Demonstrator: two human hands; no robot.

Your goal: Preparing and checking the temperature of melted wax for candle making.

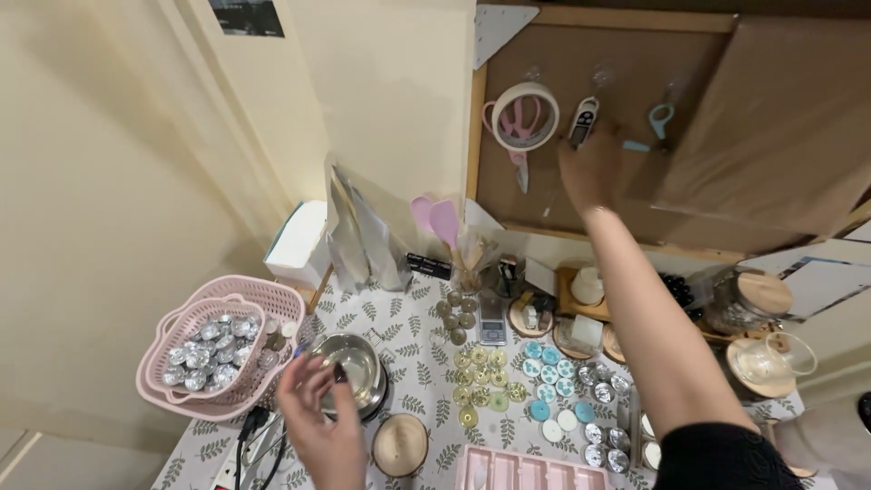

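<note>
Brown corkboard (544, 181) hangs on the wall above the table, and the right hand (590, 168) is stretched up to it. The white thermometer (583, 121) hangs from a hook just above this hand, with its long axis close to vertical, a little tilted. The fingertips seem to touch its lower end, where the probe would be, but the hand covers that part, so I cannot tell if the fingers are closed on it or only rest against it. The right hand is the nearer one by far; the left is well apart, down at the table.

The left hand (319, 413) hovers over the steel pot (352, 367), beside the pink baskets (218, 349). Its fingers are loosely curled, and a small dark thing shows at the fingertips; it is too small to say what it is, or if the hand really grips it.

On the board, the tape roll with pink scissors (522, 118) hangs to the left of the thermometer, and a blue tool (655, 122) to the right. The hooks are blurred.
</note>
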